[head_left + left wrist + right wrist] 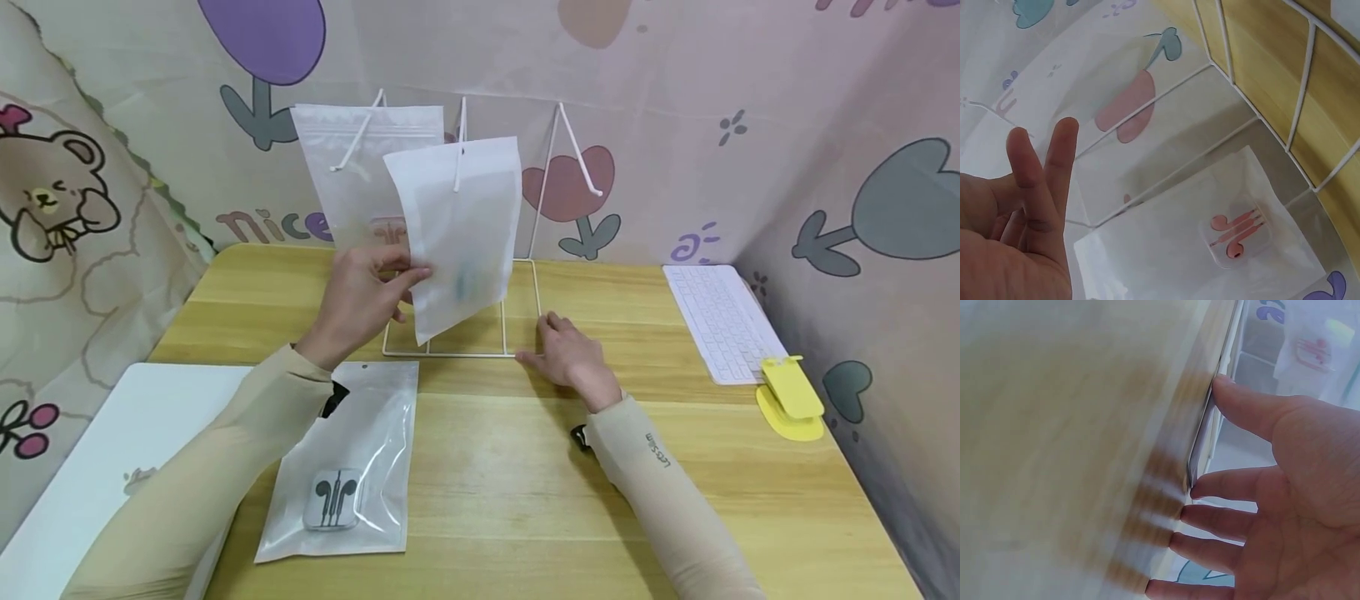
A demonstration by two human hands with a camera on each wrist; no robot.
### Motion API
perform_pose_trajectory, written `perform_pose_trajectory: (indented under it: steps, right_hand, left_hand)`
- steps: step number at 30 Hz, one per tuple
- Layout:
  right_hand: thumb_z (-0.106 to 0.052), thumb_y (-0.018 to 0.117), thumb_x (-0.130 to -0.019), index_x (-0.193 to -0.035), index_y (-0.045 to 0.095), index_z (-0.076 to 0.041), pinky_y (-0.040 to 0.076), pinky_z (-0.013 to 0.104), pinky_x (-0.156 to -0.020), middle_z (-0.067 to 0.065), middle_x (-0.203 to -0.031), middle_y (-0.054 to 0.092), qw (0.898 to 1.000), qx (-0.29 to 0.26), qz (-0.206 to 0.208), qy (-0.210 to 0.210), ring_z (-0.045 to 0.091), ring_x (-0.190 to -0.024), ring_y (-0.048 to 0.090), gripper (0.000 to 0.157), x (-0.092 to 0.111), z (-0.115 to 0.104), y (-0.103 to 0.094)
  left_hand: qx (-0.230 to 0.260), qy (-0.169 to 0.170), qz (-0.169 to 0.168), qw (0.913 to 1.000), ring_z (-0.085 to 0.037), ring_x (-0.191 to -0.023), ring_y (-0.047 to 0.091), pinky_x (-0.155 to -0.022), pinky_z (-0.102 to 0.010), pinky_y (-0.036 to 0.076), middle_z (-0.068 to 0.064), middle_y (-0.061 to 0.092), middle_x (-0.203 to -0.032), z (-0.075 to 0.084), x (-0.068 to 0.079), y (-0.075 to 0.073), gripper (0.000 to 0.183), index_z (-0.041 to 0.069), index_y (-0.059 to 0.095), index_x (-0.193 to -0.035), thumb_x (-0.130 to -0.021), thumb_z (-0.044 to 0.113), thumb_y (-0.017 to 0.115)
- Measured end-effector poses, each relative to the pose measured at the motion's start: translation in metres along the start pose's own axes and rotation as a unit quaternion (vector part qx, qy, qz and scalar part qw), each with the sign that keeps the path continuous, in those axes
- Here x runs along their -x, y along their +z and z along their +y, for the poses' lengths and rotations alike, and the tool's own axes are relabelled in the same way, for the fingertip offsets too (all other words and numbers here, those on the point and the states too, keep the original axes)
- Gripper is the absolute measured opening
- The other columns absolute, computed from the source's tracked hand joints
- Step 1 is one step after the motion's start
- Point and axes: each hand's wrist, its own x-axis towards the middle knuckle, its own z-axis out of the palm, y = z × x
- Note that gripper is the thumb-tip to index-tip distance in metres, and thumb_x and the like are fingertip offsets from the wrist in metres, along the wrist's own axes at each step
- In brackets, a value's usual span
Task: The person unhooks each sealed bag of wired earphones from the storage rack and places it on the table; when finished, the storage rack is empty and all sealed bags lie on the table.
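Note:
My left hand (367,287) is at the left edge of a white pouch (468,225) hanging from the middle hook, thumb tip overlapping that edge. In the left wrist view two of its fingers stand straight and apart. Something bluish-green shows faintly through the pouch. Behind it, a second pouch (337,158) hangs at the left hook; its earphone case with pink earphones (1235,231) shows through the clear side. My right hand (566,354) rests on the table at the front right corner of the white wire rack (457,356), fingers spread, thumb at the front bar.
A third pouch (375,425) with a boxed earphone set (333,500) lies on the table (510,492) in front. A white laptop (97,450) is at the left. A white keyboard (720,321) and a yellow stand (795,396) are at the right. The right hook (581,154) holds nothing.

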Motion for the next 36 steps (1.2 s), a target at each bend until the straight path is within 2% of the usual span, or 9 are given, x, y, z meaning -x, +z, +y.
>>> perform_pose_trajectory:
  steps: [8, 15, 21, 32, 36]
  right_hand:
    - [-0.060, 0.052, -0.095, -0.157, 0.023, -0.008, 0.040, 0.064, -0.098, 0.013, -0.162, 0.017, 1.000, 0.002, 0.001, 0.004, 0.032, -0.146, 0.019, 0.086, 0.000, 0.000, 0.000]
    - [-0.061, 0.052, -0.095, -0.157, 0.023, -0.008, 0.041, 0.063, -0.097, 0.013, -0.162, 0.017, 1.000, 0.008, 0.001, 0.005, 0.032, -0.146, 0.019, 0.086, 0.000, 0.001, 0.000]
    - [-0.061, 0.051, -0.096, -0.157, 0.023, -0.008, 0.040, 0.063, -0.098, 0.012, -0.162, 0.017, 1.000, 0.010, 0.000, 0.003, 0.032, -0.146, 0.019, 0.086, 0.000, -0.001, 0.001]
    - [-0.059, 0.053, -0.096, -0.157, 0.023, -0.008, 0.040, 0.063, -0.098, 0.012, -0.162, 0.017, 1.000, 0.005, 0.001, 0.000, 0.032, -0.147, 0.019, 0.085, 0.001, -0.001, 0.002]
    - [-0.059, 0.053, -0.096, -0.158, 0.022, -0.009, 0.041, 0.062, -0.098, 0.011, -0.163, 0.016, 1.000, 0.003, -0.001, 0.004, 0.031, -0.147, 0.018, 0.085, 0.001, -0.001, 0.001]
  left_hand:
    - [0.022, 0.001, -0.001, 0.9998, -0.016, -0.058, 0.069, -0.042, -0.032, 0.053, -0.006, 0.074, -0.088, 0.009, 0.017, -0.004, 0.014, 0.005, 0.077, -0.102, -0.088, 0.007, 0.076]
    - [0.023, 0.014, 0.004, 0.9996, -0.014, -0.051, 0.065, -0.041, -0.031, 0.052, -0.004, 0.073, -0.081, 0.016, 0.031, -0.005, 0.009, 0.004, 0.078, -0.095, -0.085, 0.005, 0.078]
    - [0.037, 0.018, 0.001, 0.9992, -0.016, -0.041, 0.059, -0.040, -0.029, 0.050, -0.002, 0.071, -0.075, 0.024, 0.044, -0.008, 0.005, 0.008, 0.078, -0.091, -0.086, 0.007, 0.077]
    - [0.031, 0.067, 0.019, 0.9971, -0.009, -0.040, 0.058, -0.040, -0.025, 0.049, 0.003, 0.071, -0.073, 0.035, 0.059, -0.012, 0.011, 0.011, 0.079, -0.089, -0.084, 0.001, 0.078]
    - [0.033, 0.073, 0.022, 0.9966, -0.008, -0.041, 0.059, -0.040, -0.024, 0.049, 0.003, 0.072, -0.074, 0.038, 0.064, -0.015, 0.013, 0.011, 0.079, -0.089, -0.083, -0.001, 0.078]
